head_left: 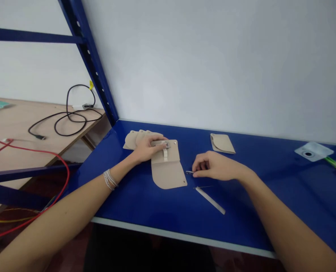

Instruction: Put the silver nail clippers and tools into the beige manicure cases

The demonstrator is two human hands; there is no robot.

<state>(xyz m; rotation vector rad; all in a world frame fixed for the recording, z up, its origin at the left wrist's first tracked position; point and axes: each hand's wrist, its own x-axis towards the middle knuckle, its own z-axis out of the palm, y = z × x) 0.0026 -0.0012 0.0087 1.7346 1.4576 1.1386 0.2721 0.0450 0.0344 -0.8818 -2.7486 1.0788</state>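
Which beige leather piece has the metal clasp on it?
The round-ended leather piece under the left hand; the smaller folded piece near the wall shows no metal.

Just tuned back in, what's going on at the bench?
A person is working at a blue bench. Their left hand rests on a metal clasp on a beige leather piece. Their right hand is at a small metal bit, near a white strip. A second leather piece lies farther along.
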